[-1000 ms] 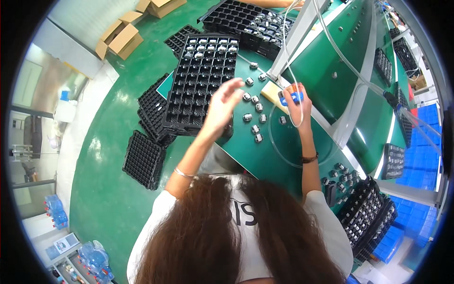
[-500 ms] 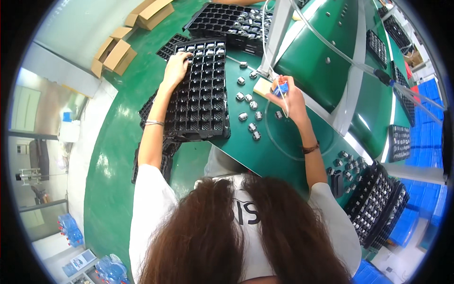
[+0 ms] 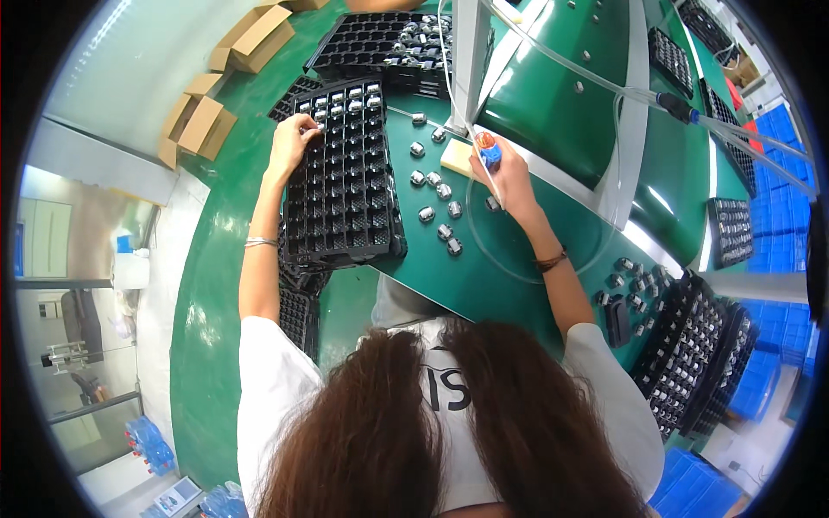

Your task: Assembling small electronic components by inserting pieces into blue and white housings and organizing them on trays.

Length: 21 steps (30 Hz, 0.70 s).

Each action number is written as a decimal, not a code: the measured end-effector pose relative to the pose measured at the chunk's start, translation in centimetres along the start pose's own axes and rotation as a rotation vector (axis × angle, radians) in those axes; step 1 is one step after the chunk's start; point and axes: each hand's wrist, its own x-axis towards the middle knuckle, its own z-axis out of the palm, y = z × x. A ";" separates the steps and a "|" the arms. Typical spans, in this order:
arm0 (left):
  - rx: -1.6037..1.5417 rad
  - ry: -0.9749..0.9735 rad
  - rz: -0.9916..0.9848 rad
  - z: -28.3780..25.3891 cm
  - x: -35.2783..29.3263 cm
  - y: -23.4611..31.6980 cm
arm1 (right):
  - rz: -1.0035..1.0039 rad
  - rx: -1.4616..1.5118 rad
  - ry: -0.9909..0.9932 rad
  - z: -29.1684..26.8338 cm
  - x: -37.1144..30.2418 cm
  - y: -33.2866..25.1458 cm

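A black grid tray (image 3: pixel 345 198) stands in front of me, its far rows holding small silver metal parts (image 3: pixel 354 105). At the tray's left side my left hand (image 3: pixel 289 148) is closed, with its fingertips pinched on a small metal part (image 3: pixel 316 129) low over a cell. My right hand (image 3: pixel 511 180) is wrapped around a blue tool with an orange-red end (image 3: pixel 488 149), held above the green table. A thin clear tube runs by this hand. Beside the tool lies a pale yellow block (image 3: pixel 457 157). Several loose metal parts (image 3: pixel 432 180) are scattered between the tray and my right hand.
Beyond my tray stand more stacked black trays (image 3: pixel 354 47), partly loaded. A grey upright post (image 3: pixel 471 60) rises by the green conveyor belt (image 3: pixel 553 104). At the right are loose parts and filled trays (image 3: pixel 691 354). Cardboard boxes (image 3: pixel 207 125) sit on the floor at left.
The view has shifted slightly. My left hand has moved nearer along the tray's left side, and more metal parts show in the second row. The right hand still holds the blue tool, turned differently.
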 end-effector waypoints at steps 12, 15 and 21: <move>-1.502 -0.021 -0.405 -0.2 -6.5 12.2 | 0.013 0.121 0.184 -0.5 1.4 3.2; -1.629 -0.108 -0.632 0.1 -10.1 17.0 | 0.073 0.049 0.339 -3.6 4.5 7.6; -1.786 -0.261 -0.444 1.6 -13.7 23.4 | 0.258 -0.359 0.436 -9.0 8.4 15.7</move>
